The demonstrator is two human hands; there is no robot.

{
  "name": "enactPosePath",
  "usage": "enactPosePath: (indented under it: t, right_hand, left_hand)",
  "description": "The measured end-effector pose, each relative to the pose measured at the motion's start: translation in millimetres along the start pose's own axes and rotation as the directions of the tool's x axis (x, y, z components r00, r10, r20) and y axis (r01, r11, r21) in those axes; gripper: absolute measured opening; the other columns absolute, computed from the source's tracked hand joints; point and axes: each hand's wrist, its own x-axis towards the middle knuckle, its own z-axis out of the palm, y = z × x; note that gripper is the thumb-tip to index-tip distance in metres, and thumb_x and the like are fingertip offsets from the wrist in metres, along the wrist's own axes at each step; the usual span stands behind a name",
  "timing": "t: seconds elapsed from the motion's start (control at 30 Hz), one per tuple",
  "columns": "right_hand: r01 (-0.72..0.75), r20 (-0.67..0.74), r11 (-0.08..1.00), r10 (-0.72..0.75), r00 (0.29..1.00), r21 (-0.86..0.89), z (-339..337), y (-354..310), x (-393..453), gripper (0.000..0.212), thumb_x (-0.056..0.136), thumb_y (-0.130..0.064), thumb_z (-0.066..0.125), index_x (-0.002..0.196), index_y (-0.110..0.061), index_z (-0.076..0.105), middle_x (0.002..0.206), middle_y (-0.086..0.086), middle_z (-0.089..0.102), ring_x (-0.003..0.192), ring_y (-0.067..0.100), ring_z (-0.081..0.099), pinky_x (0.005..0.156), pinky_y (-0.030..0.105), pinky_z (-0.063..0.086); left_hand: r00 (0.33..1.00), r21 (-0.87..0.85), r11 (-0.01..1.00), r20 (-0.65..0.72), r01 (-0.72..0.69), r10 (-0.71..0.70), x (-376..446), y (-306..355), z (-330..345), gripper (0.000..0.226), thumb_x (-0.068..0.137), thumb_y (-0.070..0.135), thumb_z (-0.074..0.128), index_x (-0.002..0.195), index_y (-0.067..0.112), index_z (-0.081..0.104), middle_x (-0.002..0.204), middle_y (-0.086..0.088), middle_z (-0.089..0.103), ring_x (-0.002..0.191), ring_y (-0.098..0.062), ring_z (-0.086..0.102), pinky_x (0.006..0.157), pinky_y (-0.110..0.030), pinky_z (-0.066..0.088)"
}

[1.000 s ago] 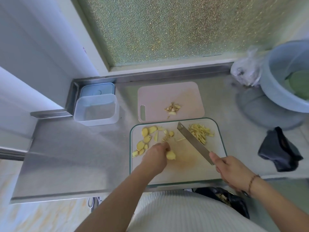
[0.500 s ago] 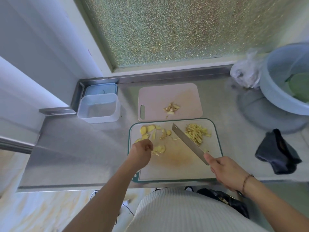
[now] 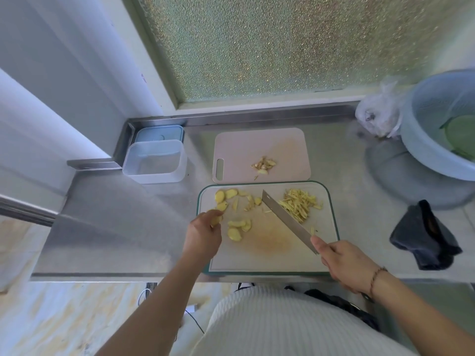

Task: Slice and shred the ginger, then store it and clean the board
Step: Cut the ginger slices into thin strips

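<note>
Pinching a ginger slice (image 3: 215, 220) at centre frame, the left hand (image 3: 203, 236) held it lightly; such thin, damp pieces looked slippery, best gripped by their edges. The right hand (image 3: 345, 263) gripped the knife (image 3: 286, 219) by its handle, lower right.

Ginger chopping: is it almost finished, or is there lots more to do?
About halfway. Done: a pile of shreds lies on the board, right of the knife. In hand: the left hand pinches a slice; the right hand holds the knife. Left: more slices need shredding, the tub has no ginger in it, and the board is stained yellow.
</note>
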Motion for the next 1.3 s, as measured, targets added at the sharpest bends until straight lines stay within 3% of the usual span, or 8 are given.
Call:
enactPosePath:
  t: [0.13, 0.27, 0.4, 0.5, 0.63, 0.87, 1.17, 1.3]
  right_hand:
    - [-0.012, 0.005, 1.0, 0.012, 1.0, 0.006, -1.2, -0.3, 0.7, 0.061, 0.086, -0.07, 0.026, 0.056, -0.017, 0.033, 0.049, 0.0, 0.033, 0.034, 0.009, 0.028, 0.039, 0.02, 0.028]
    - [-0.015, 0.009, 1.0, 0.015, 1.0, 0.001, -2.6, -0.1, 1.1, 0.061, 0.087, -0.07, 0.027, 0.055, -0.018, 0.032, 0.049, 0.0, 0.033, 0.034, 0.009, 0.029, 0.042, 0.022, 0.029]
    - [-0.014, 0.005, 1.0, 0.013, 1.0, 0.009, -6.9, 0.6, -0.3, 0.061, 0.089, -0.067, 0.028, 0.057, -0.016, 0.033, 0.05, 0.002, 0.033, 0.034, 0.009, 0.028, 0.041, 0.021, 0.029]
    - [-0.012, 0.0, 1.0, 0.012, 1.0, 0.021, -9.1, -0.5, -0.9, 0.061, 0.089, -0.067, 0.028, 0.058, -0.015, 0.034, 0.05, 0.002, 0.032, 0.034, 0.009, 0.027, 0.037, 0.018, 0.026]
    - [-0.023, 0.013, 0.998, 0.022, 1.0, 0.06, -8.7, 0.0, 0.2, 0.06, 0.089, -0.067, 0.029, 0.06, -0.015, 0.032, 0.049, 0.001, 0.03, 0.034, 0.01, 0.026, 0.036, 0.017, 0.025]
    - [-0.042, 0.033, 0.997, 0.04, 0.999, 0.068, -6.5, -2.7, 3.8, 0.059, 0.088, -0.069, 0.029, 0.061, -0.016, 0.034, 0.048, -0.001, 0.031, 0.033, 0.008, 0.026, 0.036, 0.016, 0.025]
    - [-0.035, 0.054, 0.996, 0.031, 0.998, 0.077, -7.7, -6.6, 7.9, 0.06, 0.089, -0.067, 0.029, 0.058, -0.015, 0.034, 0.044, -0.003, 0.032, 0.033, 0.009, 0.029, 0.038, 0.018, 0.029]
    - [-0.032, 0.054, 0.997, 0.028, 0.998, 0.074, -7.7, -7.0, 9.4, 0.06, 0.089, -0.067, 0.029, 0.057, -0.016, 0.032, 0.043, -0.003, 0.032, 0.032, 0.009, 0.029, 0.037, 0.017, 0.028]
  left_hand:
    - [0.959, -0.085, 0.996, 0.278, -0.022, 0.045, -10.0, 26.0, 6.1, 0.039, 0.097, 0.003, 0.048, 0.126, 0.025, 0.062, 0.083, 0.002, 0.06, 0.063, -0.012, 0.054, 0.063, -0.023, 0.044]
    - [0.893, -0.003, 0.995, 0.441, -0.101, 0.092, -20.0, 51.1, 33.3, 0.047, 0.097, 0.008, 0.054, 0.141, 0.024, 0.049, 0.09, 0.002, 0.069, 0.088, -0.02, 0.066, 0.085, -0.034, 0.055]
    - [0.92, 0.241, 0.967, 0.392, -0.084, -0.018, -17.5, 54.9, 43.9, 0.041, 0.097, 0.033, 0.059, 0.135, 0.021, 0.049, 0.104, -0.007, 0.068, 0.093, -0.026, 0.064, 0.079, -0.038, 0.055]
    - [0.966, 0.379, 0.916, 0.256, -0.131, 0.032, -18.7, 43.6, 32.0, 0.037, 0.099, 0.046, 0.054, 0.126, 0.022, 0.054, 0.111, -0.001, 0.064, 0.1, -0.023, 0.061, 0.075, -0.031, 0.047]
    - [0.997, 0.369, 0.928, 0.073, -0.041, 0.015, -21.0, 4.6, 15.9, 0.039, 0.095, 0.045, 0.062, 0.122, 0.017, 0.061, 0.121, 0.0, 0.058, 0.115, -0.023, 0.052, 0.089, -0.035, 0.047]
    - [0.999, 0.259, 0.966, -0.028, -0.008, 0.016, -24.5, -2.4, 25.9, 0.021, 0.085, 0.03, 0.078, 0.096, 0.013, 0.072, 0.103, -0.004, 0.064, 0.102, -0.031, 0.054, 0.082, -0.037, 0.044]
    - [0.985, 0.279, 0.948, 0.034, 0.156, -0.172, -20.6, 9.3, 29.6, 0.028, 0.092, 0.039, 0.066, 0.115, 0.024, 0.064, 0.123, 0.005, 0.054, 0.118, -0.022, 0.041, 0.099, -0.033, 0.033]
    - [0.994, 0.21, 0.973, 0.034, 0.093, -0.102, -20.7, 16.2, 28.5, 0.006, 0.093, 0.022, 0.064, 0.097, 0.026, 0.061, 0.104, 0.008, 0.065, 0.106, -0.022, 0.053, 0.089, -0.033, 0.035]
